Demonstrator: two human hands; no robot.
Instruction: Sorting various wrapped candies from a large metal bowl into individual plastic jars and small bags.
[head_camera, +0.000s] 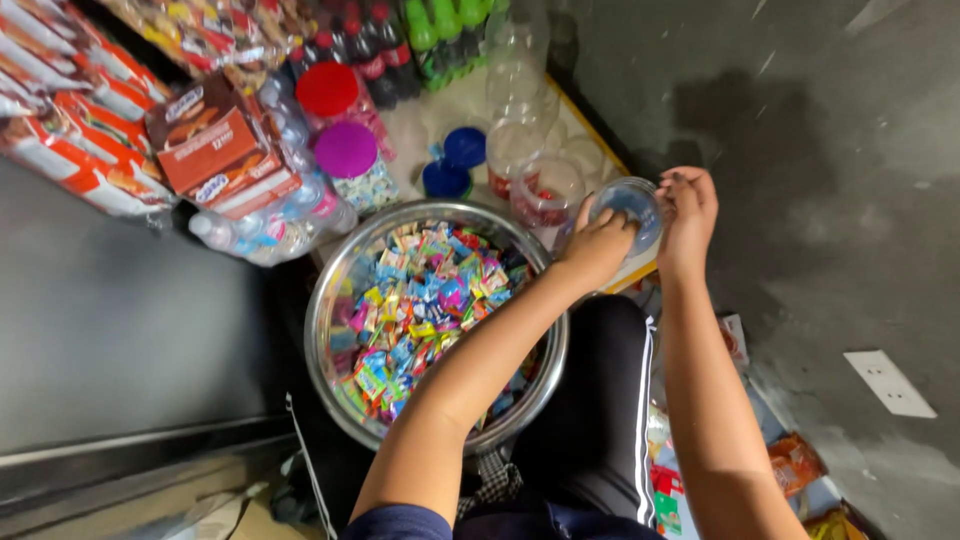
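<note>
Both hands hold 1 clear plastic jar (632, 212) just past the rim of the big metal bowl (330, 300) of sweets. The left hand (598, 245) cups it from below; the right hand (686, 212) grips its side.

- Grey concrete floor (850, 230) carries everything here.
- A big steel bowl (330, 300) of wrapped candies sits on it.
- Empty clear jars (520, 140) stand on a pale mat (590, 135).
- A white card (890, 383) lies flat, well apart.

A metal bowl (335, 300) of wrapped candies (420, 300), lidded jars (345, 150), boxes (205, 140) and soda bottles (400, 45).
</note>
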